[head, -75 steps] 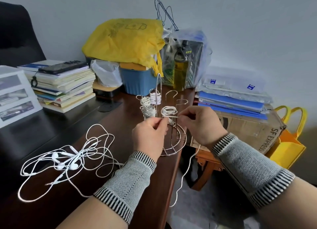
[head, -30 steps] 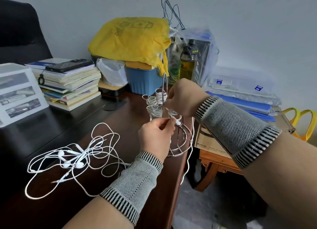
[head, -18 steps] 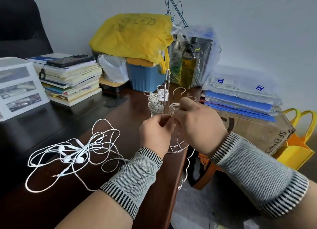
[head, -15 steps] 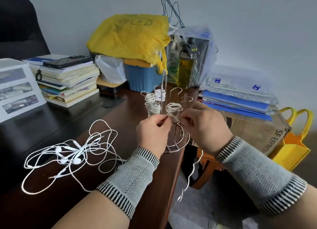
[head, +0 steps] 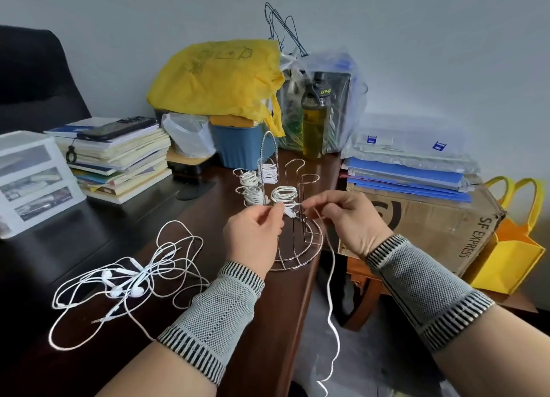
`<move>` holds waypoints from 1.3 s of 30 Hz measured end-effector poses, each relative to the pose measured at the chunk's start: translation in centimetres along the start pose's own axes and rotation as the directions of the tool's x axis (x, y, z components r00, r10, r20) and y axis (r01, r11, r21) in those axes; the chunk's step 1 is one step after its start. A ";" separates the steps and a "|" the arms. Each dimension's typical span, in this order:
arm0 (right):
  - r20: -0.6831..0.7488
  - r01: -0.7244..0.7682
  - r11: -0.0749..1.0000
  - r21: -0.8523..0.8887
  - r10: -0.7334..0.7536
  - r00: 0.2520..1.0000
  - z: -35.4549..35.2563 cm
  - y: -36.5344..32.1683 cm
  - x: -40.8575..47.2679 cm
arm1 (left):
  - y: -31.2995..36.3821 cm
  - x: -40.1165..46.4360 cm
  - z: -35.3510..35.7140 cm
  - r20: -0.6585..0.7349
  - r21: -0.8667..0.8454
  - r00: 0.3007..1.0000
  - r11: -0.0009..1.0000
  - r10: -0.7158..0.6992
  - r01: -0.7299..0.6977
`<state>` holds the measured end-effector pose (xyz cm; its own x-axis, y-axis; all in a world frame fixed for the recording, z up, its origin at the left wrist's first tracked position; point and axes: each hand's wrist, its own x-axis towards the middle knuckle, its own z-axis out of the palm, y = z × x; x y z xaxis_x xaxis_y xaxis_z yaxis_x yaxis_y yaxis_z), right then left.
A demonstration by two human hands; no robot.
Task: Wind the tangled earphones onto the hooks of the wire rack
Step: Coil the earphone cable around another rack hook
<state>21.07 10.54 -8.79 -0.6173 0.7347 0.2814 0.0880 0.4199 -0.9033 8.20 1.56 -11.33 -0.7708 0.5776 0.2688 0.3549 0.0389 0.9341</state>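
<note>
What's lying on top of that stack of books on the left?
A dark phone lies flat on top of the stack of books, and a black ring on a strap hangs over the front edge. The cover beneath the phone is mostly hidden.

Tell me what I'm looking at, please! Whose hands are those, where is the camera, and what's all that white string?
The camera sits on a person's head, looking down at their own hands. The white string is earphone cable. The left hand and right hand pinch one cable beside a shiny wire rack on the brown desk. Some hooks already carry wound cable; one coil sits just above the fingers. The cable's loose end hangs off the desk edge. More tangled earphones lie to the left.
</note>
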 end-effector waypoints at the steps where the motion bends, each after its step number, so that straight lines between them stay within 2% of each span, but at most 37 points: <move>1: -0.005 -0.013 0.999 0.041 0.013 1.000 0.1 0.2 0.1 | 0.1 0.0 -0.2 0.004 0.017 1.000 1.000 0.001 -0.001; 4: -0.055 -0.054 0.984 0.169 0.064 0.996 0.9 1.0 0.0 | 0.3 0.1 -0.5 0.015 0.078 1.000 0.997 0.012 -0.013; 8: -0.047 -0.132 0.882 0.452 0.172 0.984 1.8 1.5 -0.3 | 0.3 -0.1 -1.1 0.064 0.149 0.997 0.988 0.038 -0.048; 10: -0.038 -0.146 0.839 0.523 0.195 0.980 2.1 1.6 -0.2 | -0.2 -0.6 -1.2 0.058 0.186 0.996 0.980 0.064 -0.073; 14: -0.006 -0.181 0.782 0.596 0.229 0.973 2.3 1.7 0.0 | -0.6 -1.5 -0.3 -0.004 0.148 1.000 0.989 0.015 -0.015; 20: -0.006 -0.202 0.782 0.590 0.254 0.967 2.1 1.4 0.1 | -0.5 -1.8 -0.3 0.101 0.302 0.993 0.949 0.058 -0.086; 23: -0.002 -0.215 0.761 0.613 0.274 0.962 2.1 1.3 0.1 | -0.3 -1.6 -1.4 0.061 0.393 0.992 0.911 0.107 -0.122; 25: -0.001 -0.217 0.762 0.611 0.275 0.962 2.1 1.2 0.1 | 0.3 -1.8 -1.8 0.047 0.364 0.989 0.920 0.139 -0.146; 27: -0.002 -0.212 0.773 0.598 0.266 0.964 2.0 1.1 0.1 | 1.1 -2.3 -1.4 0.126 0.304 0.985 0.941 0.114 -0.148; 29: -0.006 -0.212 0.785 0.582 0.264 0.964 2.0 1.1 0.1 | 1.6 -2.8 -0.7 0.240 0.329 0.968 0.932 0.073 -0.152; 31: -0.014 -0.206 0.792 0.574 0.261 0.965 2.0 1.1 0.2 | 1.7 -2.9 -0.1 0.289 0.328 0.955 0.931 0.066 -0.164; 36: -0.023 -0.181 0.793 0.582 0.238 0.971 1.8 1.2 0.3 | 2.7 -2.2 -0.8 0.310 0.204 0.948 0.970 0.066 -0.134; 39: -0.043 -0.172 0.822 0.543 0.232 0.972 1.9 1.2 0.6 | 4.3 -1.2 -1.7 0.247 0.190 0.957 0.961 0.151 -0.200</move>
<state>19.32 10.40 -10.31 -0.5461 0.8341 0.0777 -0.2454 -0.0706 -0.9668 9.76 -0.31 -7.20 -0.5538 0.7600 0.3402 0.5962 0.0768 0.7991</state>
